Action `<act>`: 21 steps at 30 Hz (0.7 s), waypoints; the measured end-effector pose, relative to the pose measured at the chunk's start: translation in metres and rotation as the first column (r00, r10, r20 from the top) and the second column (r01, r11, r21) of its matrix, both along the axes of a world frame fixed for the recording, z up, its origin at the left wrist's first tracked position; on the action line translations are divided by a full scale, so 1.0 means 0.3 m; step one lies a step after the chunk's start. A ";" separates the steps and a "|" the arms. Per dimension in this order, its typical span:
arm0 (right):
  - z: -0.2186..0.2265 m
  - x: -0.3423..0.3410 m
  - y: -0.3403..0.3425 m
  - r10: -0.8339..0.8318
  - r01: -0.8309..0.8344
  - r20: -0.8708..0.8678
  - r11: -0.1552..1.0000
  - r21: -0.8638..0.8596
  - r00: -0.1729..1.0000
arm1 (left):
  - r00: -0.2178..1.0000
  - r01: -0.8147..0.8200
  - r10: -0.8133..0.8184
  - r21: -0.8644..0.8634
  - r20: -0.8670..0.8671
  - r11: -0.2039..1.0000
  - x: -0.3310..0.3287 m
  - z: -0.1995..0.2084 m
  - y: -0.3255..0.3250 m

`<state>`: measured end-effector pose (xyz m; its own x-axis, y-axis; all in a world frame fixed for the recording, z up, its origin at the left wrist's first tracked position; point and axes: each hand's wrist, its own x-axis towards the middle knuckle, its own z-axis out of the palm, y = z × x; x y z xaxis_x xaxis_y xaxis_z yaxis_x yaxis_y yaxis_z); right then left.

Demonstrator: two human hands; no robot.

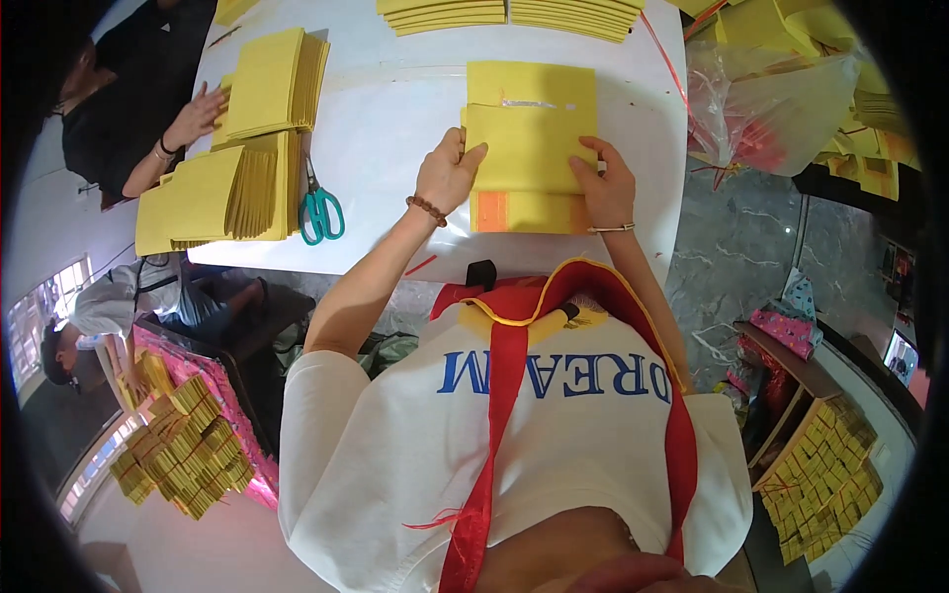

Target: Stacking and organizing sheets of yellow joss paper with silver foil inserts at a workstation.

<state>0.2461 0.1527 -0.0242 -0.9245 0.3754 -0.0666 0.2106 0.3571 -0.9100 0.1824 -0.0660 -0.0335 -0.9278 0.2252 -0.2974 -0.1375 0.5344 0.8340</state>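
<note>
Papers [529, 148] between left fingers [455, 141], closed on left edge, and right fingers [599, 150], slightly parted on right edge, hold unclear.

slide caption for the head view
Left hand and right hand hold yellow paper over a white table, teal-handled scissors at left.

Your left hand [447, 178] is gripping, its thumb [476, 156] lying on top and pointing forward and inward, its fingers [452, 143] curling beside the thumb. To its right and apart from it, your right hand [610, 188] is gripping too, its thumb angling forward toward the left hand and its fingers bending over ahead. Behind the left hand, your left wrist [413, 226] is leading into your left forearm [367, 274], which is slanting outward. Behind the right hand, your right forearm [650, 292] is running back more steeply.
</note>
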 end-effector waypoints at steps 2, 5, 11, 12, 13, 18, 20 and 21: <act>0.002 -0.003 -0.005 -0.006 0.006 0.000 1.000 -0.011 1.000 | 0.995 -0.073 0.058 0.209 0.079 0.975 0.000 -0.020 -0.004; -0.001 -0.005 -0.008 -0.009 0.010 -0.017 0.999 0.036 1.000 | 0.991 -0.117 0.093 0.269 0.101 0.956 0.002 -0.008 0.002; -0.011 -0.007 -0.007 -0.028 0.033 -0.059 0.995 0.091 0.998 | 0.901 -0.061 -0.077 -0.301 -0.426 0.952 0.004 0.188 0.026; -0.003 -0.007 -0.011 -0.032 0.036 -0.041 0.995 0.095 0.999 | 0.901 -0.061 -0.077 -0.301 -0.426 0.952 0.002 0.207 0.036; 0.003 -0.008 -0.013 -0.037 0.039 -0.023 0.994 0.099 0.999 | 0.764 0.014 -0.231 -0.342 -0.602 0.940 0.002 0.219 0.055; 0.004 -0.012 -0.013 -0.033 0.034 -0.003 0.996 0.079 0.999 | 0.497 0.273 -0.575 -0.511 -0.650 0.815 0.045 0.182 0.177; 0.004 -0.012 -0.005 -0.033 0.033 0.001 0.997 0.065 0.999 | 0.516 0.308 -0.638 -0.571 -0.572 0.761 0.050 0.116 0.178; 0.004 -0.012 0.001 -0.005 0.005 0.000 0.997 0.083 1.000 | 0.528 0.303 -0.638 -0.578 -0.560 0.758 0.053 0.096 0.176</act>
<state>0.2425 0.1531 -0.0230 -0.9225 0.3845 -0.0354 0.2129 0.4300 -0.8774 0.1983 -0.0133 -0.0048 -0.6578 0.7224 0.2131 0.7507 0.6058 0.2637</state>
